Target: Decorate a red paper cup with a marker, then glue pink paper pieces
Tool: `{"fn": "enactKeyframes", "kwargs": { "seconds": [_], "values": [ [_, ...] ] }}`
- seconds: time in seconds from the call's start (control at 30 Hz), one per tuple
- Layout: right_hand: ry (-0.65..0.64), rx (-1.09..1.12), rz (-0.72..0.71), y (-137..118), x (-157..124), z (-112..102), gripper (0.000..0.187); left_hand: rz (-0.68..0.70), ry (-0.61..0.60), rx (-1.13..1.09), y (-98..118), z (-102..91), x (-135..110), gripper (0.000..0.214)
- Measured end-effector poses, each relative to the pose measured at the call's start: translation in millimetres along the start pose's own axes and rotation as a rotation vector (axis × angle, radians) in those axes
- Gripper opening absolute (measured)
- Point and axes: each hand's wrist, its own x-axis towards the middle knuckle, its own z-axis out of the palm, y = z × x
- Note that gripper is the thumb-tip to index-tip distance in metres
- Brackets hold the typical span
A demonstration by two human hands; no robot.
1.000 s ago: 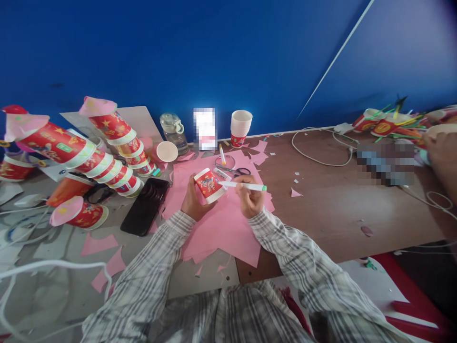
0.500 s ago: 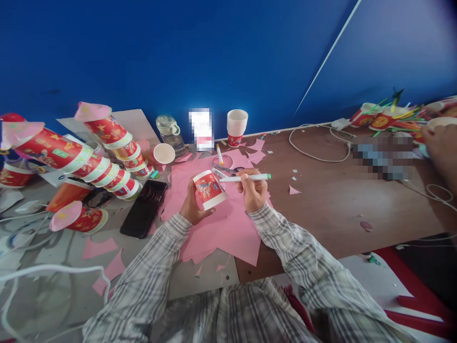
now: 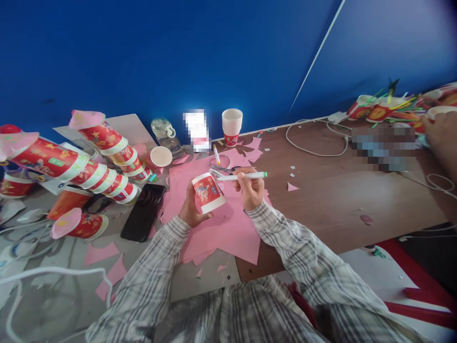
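Observation:
My left hand (image 3: 191, 209) grips a red printed paper cup (image 3: 208, 192), turned bottom-up and tilted over the pink paper sheets (image 3: 228, 228). My right hand (image 3: 252, 189) is closed round a white marker with a green end (image 3: 246, 176), held level with its tip at the cup's upturned base. Both forearms wear a checked shirt. Just behind the cup lie scissors (image 3: 228, 168) and a second small marker (image 3: 216, 155).
At the left lie rows of nested red cups with pink tops (image 3: 96, 166), a black phone (image 3: 143, 212) and white cables. A stack of white cups (image 3: 232, 125), a glass jar (image 3: 164, 134) and pink scraps stand by the blue wall. Another person's hand (image 3: 442, 143) shows at the far right.
My left hand has tipped the cup more upright and drawn it slightly nearer. The marker has risen a little and stays at the cup's base. The view has shifted leftward.

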Motion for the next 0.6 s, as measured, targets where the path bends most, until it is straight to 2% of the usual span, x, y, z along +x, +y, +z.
{"fn": "enactKeyframes", "kwargs": {
  "seconds": [0.37, 0.6],
  "values": [
    [-0.024, 0.009, 0.013, 1.2, -0.7, -1.1, 0.026, 0.025, -0.001, -0.007, -1.7, -0.3, -0.9, 0.103],
    [-0.062, 0.068, 0.048, 3.3, -4.4, 1.7, 0.022, -0.067, 0.097, -0.067, -5.4, 3.7, 2.0, 0.102]
  ]
}}
